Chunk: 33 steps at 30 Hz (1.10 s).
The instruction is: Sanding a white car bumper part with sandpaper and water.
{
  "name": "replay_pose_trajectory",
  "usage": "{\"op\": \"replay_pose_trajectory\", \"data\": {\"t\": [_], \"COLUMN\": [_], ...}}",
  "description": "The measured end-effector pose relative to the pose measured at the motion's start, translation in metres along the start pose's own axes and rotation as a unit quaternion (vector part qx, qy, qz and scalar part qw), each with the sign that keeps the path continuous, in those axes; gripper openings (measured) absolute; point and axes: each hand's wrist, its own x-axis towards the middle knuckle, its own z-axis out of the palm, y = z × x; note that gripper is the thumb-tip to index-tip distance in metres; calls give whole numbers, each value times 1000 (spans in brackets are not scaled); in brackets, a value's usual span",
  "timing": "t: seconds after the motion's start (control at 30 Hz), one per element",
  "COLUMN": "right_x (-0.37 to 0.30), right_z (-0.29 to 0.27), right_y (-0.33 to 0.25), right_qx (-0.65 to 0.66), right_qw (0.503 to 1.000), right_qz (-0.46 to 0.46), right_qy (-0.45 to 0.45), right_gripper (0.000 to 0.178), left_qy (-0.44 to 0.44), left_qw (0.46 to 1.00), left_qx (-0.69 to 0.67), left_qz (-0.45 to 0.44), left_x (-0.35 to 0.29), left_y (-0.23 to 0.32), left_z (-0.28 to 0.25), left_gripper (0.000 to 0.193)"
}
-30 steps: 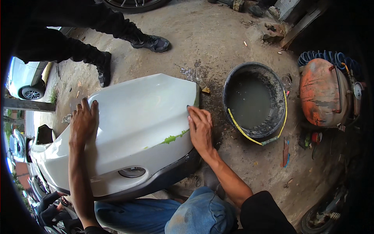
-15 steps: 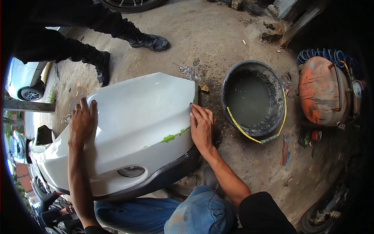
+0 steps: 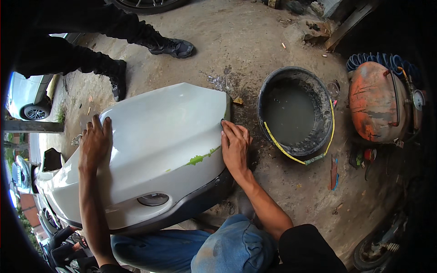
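A white car bumper (image 3: 159, 109) lies in front of me, with a black lower edge and a round lamp (image 3: 153, 199) set into it. Along its right part runs a patch of bare green (image 3: 196, 160) where the white is gone. My left hand (image 3: 94, 143) rests flat on the bumper's left side, fingers stretched out. At the right end edge, my right hand (image 3: 236, 148) has its fingers bent together against the rim. A small dark bit shows at its fingertips; what it is cannot be made out.
Right of the bumper stands a black bucket (image 3: 262, 98) of murky water with a yellow handle. Farther right are an orange rusty tank (image 3: 378, 102) and a coiled blue hose (image 3: 387, 63). Another person's dark shoes (image 3: 173, 48) stand at the upper left, near a wheel.
The view has shifted very slightly. Both hands keep nearly the same places on the bumper, and nothing has been taken up or let go.
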Motion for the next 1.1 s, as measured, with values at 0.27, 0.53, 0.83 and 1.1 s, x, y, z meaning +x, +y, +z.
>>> {"op": "replay_pose_trajectory", "data": {"t": [0.27, 0.53, 0.83, 1.1], "right_x": [3, 4, 1, 3], "right_z": [0, -1, -3, 4], "right_y": [-2, 3, 4, 3], "right_qx": [-12, -1, -29, -38], "right_qw": [1000, 999, 999, 999], "right_qz": [-20, -35, -43, -38], "right_qy": [1, -4, -11, -7], "right_gripper": [36, 37, 40, 43], "left_qy": [-9, 10, -10, 5], "left_qw": [1000, 1000, 1000, 1000], "left_qx": [6, 8, 12, 5], "left_qz": [0, 4, -6, -8], "left_x": [-1, -2, -3, 4], "left_y": [-2, -1, 2, -7], "left_z": [-5, -4, -4, 0], "left_gripper": [65, 64, 65, 64]}}
